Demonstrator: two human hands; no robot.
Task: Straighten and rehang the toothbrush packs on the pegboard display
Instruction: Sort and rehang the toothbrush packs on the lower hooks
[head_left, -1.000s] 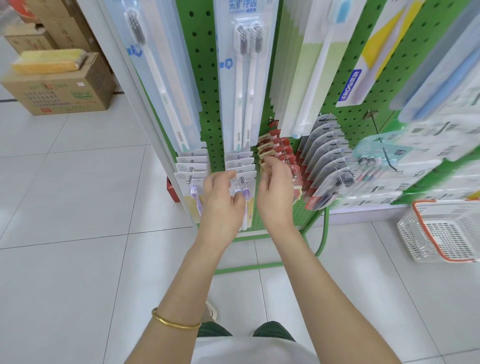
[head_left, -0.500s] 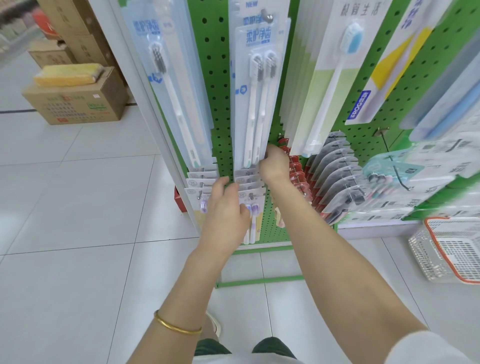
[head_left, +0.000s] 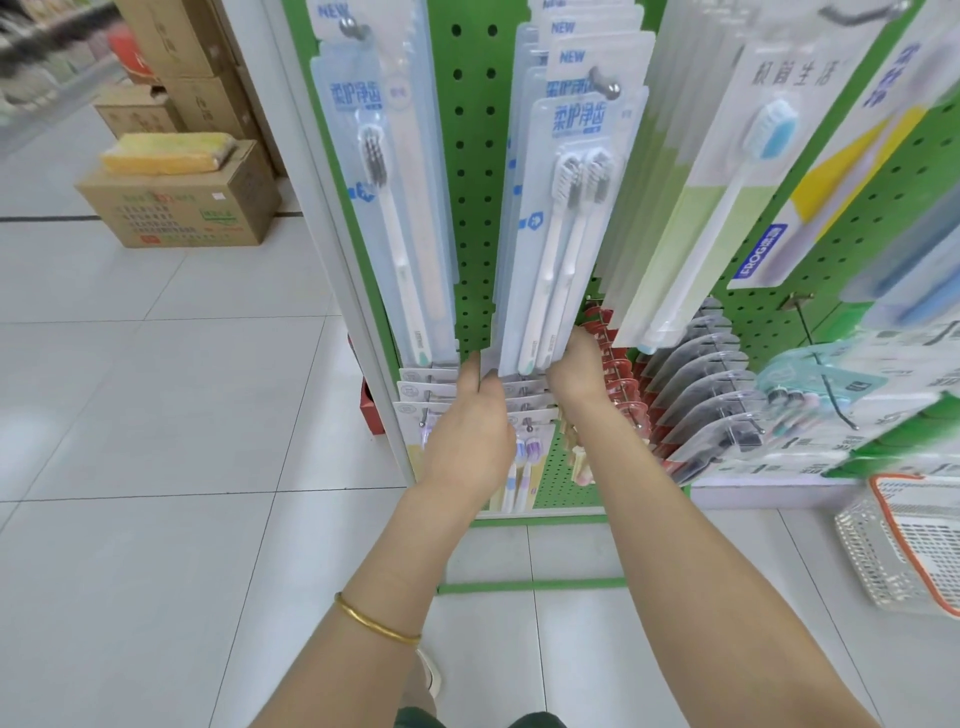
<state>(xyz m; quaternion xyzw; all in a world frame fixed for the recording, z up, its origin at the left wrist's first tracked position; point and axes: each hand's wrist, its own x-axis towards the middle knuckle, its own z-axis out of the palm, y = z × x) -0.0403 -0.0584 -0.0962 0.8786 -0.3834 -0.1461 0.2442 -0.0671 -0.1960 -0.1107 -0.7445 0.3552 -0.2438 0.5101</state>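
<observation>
A stack of pale blue twin-toothbrush packs (head_left: 566, 218) hangs from a metal peg on the green pegboard (head_left: 472, 182). My left hand (head_left: 470, 436) reaches up to the stack's lower left corner, its fingers touching the bottom edges of the packs. At the lower right corner my right hand (head_left: 579, 371) holds the bottom edge of the stack, with the fingers hidden behind the packs. To the left, a single-brush pack (head_left: 387, 208) hangs on its own peg. Below my hands hang rows of small toothbrush packs (head_left: 519, 457).
More packs fill the board to the right: a tall white-brush pack (head_left: 727, 197), grey blister packs (head_left: 696, 395) and red ones (head_left: 618, 374). A white wire basket (head_left: 904, 545) sits on the floor at right. Cardboard boxes (head_left: 182, 208) stand at the back left on the tiled floor.
Both hands have risen from the small lower packs to the bottom edge of the tall blue stack. The view has tilted up and moved closer to the board.
</observation>
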